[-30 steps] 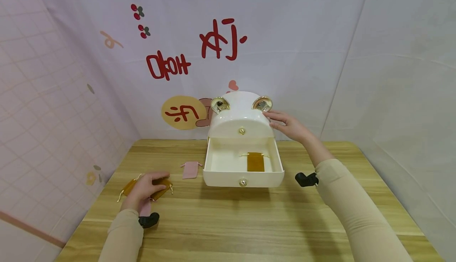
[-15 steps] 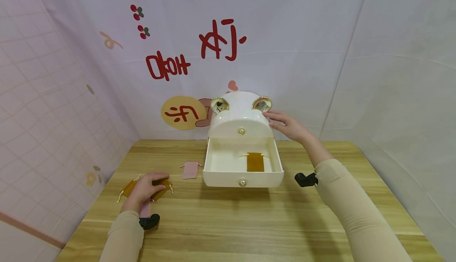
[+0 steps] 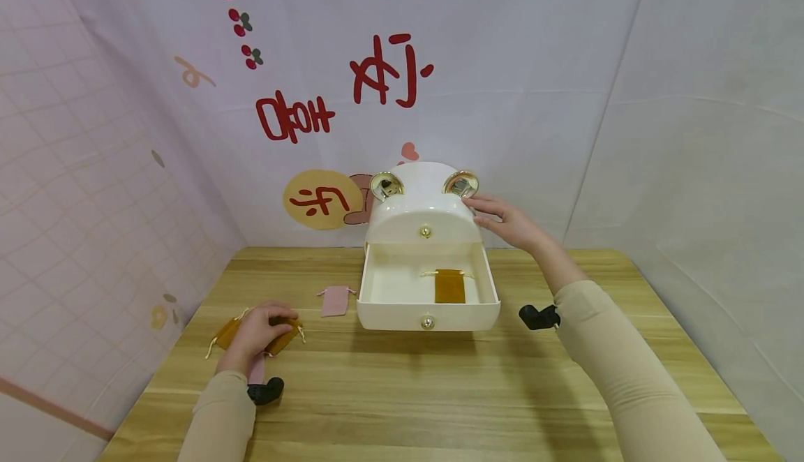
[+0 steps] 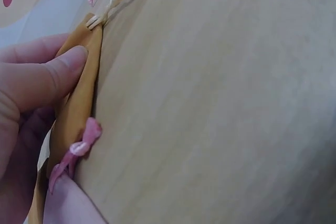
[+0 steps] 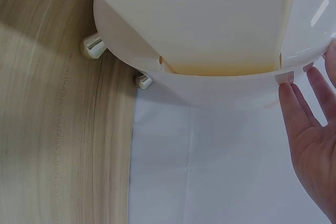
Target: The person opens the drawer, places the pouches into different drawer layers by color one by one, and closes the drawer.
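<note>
My left hand (image 3: 252, 335) is at the left of the table and pinches a mustard-coloured drawstring pouch (image 4: 79, 100) between thumb and fingers, one edge tilted up. A second mustard pouch (image 3: 224, 336) lies partly beneath that hand, and a pink pouch (image 3: 257, 371) shows under the wrist. My right hand (image 3: 510, 225) touches the right side of a white frog-shaped storage box (image 3: 417, 207), fingers fairly straight. Its lower drawer (image 3: 392, 284) is pulled out, with a mustard pouch (image 3: 449, 287) lying inside at the right.
Another pink drawstring pouch (image 3: 335, 301) lies on the wooden table (image 3: 402, 399), just left of the drawer. Behind the box hangs a printed cloth backdrop (image 3: 502, 64). The right wrist view shows metallic feet (image 5: 94, 46) under the box.
The fingers of my left hand have drawn slightly further in around the mustard pouch. My right hand, the box and the drawer stay in place.
</note>
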{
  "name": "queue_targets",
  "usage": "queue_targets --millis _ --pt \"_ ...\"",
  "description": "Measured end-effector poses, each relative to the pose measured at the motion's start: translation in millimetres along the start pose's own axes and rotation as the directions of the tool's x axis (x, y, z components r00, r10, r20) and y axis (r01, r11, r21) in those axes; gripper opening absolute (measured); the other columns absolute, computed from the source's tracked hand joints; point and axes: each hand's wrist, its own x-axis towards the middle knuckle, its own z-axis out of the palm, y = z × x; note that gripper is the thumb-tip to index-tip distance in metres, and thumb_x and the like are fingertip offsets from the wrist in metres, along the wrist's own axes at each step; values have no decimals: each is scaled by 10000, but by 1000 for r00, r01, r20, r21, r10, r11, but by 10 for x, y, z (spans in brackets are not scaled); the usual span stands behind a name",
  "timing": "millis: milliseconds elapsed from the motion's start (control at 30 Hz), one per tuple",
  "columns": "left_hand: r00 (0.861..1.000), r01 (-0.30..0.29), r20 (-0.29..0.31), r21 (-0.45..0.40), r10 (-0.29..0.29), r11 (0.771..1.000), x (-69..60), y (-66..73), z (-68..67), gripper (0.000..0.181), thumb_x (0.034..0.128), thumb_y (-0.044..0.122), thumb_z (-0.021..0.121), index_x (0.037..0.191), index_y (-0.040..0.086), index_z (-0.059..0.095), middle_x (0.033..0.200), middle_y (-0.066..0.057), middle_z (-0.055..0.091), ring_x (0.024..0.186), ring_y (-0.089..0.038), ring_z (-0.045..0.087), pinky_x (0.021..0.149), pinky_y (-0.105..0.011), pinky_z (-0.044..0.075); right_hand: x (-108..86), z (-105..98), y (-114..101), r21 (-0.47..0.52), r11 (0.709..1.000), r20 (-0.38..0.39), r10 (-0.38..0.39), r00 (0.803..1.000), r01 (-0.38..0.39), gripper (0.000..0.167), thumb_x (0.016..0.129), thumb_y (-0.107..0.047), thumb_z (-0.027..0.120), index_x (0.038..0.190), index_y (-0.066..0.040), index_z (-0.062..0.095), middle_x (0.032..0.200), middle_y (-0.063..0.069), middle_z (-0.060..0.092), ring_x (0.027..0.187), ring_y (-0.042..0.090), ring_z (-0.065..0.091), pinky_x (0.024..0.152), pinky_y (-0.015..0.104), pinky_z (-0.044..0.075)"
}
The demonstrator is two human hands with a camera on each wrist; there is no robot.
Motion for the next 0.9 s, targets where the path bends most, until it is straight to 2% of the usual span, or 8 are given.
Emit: queue_targets --millis 233,400,567,667,900 --pt "999 24 -46 -2 -24 1000 25 -26 19 116 832 -30 761 899 62 781 989 -87 690 952 -314 627 876 -487 500 10 -20 0 -13 1000 7 -23 1000 23 490 1039 -211 539 1512 -141 433 1596 164 257 1466 386 172 1131 632 182" --pt "996 47 -74 -13 -48 999 41 -28 9 60 856 5 753 890 47 780 965 -74 703 915 -286 631 837 -443 506 7 -17 -5 -11 1000 6 -11 1000 11 485 1037 -213 543 1506 -141 443 1594 161 263 1465 387 174 1131 632 180" --pt "994 47 -103 1 -46 999 69 9 -27 42 876 37 743 896 54 776 964 -68 721 928 -289 648 847 -457 514 0 -6 6 0 1000 3 -10 1000 10 489 1037 -211 543 1508 -133 438 1596 168 251 1462 397 174 1123 643 187" --pt "992 54 -110 -11 -55 998 95 83 -67 85 885 21 729 906 84 782 966 -74 724 935 -301 656 843 -478 522 0 -5 15 4 1000 -1 -10 1000 10 492 1035 -220 548 1508 -141 439 1594 159 261 1460 386 186 1127 630 197" --pt "992 95 -78 -15 -96 995 185 350 -171 94 917 94 714 927 144 793 984 -49 727 933 -271 661 820 -460 534 1 -2 16 21 1000 -4 -15 1000 15 486 1031 -205 554 1501 -133 451 1592 156 270 1462 374 193 1131 623 201"
